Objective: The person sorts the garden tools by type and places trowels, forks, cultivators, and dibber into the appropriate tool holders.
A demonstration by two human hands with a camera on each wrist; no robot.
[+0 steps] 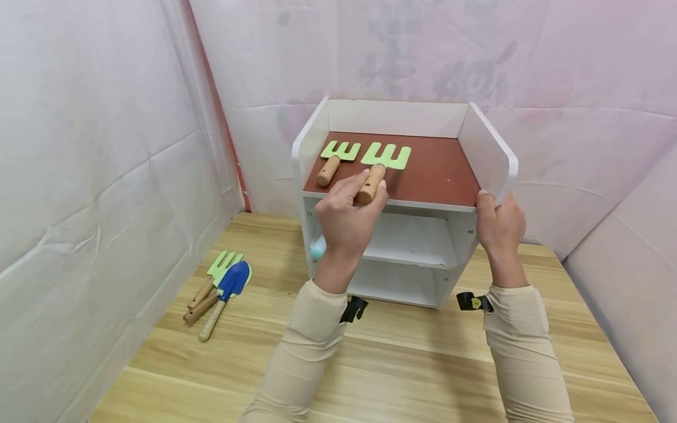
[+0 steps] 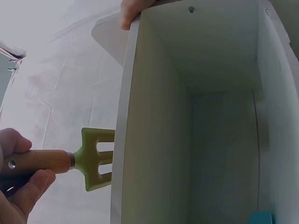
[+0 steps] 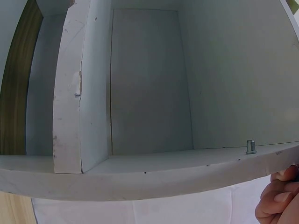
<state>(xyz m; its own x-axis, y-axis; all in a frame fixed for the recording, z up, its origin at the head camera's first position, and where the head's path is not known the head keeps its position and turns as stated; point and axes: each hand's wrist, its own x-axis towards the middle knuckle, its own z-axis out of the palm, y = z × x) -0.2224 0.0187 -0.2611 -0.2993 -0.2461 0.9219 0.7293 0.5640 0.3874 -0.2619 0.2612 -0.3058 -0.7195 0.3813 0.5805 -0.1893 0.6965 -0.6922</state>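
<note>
My left hand point(image 1: 350, 214) pinches the wooden handle of a green hand fork point(image 1: 386, 155) over the brown top of a small white shelf unit point(image 1: 407, 202). In the left wrist view, thumb and finger grip that handle, and the tines of the fork point(image 2: 96, 158) reach behind the shelf's front edge. A second green hand fork point(image 1: 338, 154) lies on the top at the left, its handle toward the front. With my right hand point(image 1: 499, 222) I hold the shelf's right side panel near the front corner; the right wrist view shows curled fingers point(image 3: 280, 198) at its edge.
On the wooden table point(image 1: 402, 364), left of the shelf, a blue trowel point(image 1: 236, 279) lies across other green garden tools point(image 1: 219, 264) with wooden handles. A light-blue object point(image 1: 318, 248) sits in the shelf's upper compartment at the left. Pale curtains point(image 1: 254, 76) surround the table.
</note>
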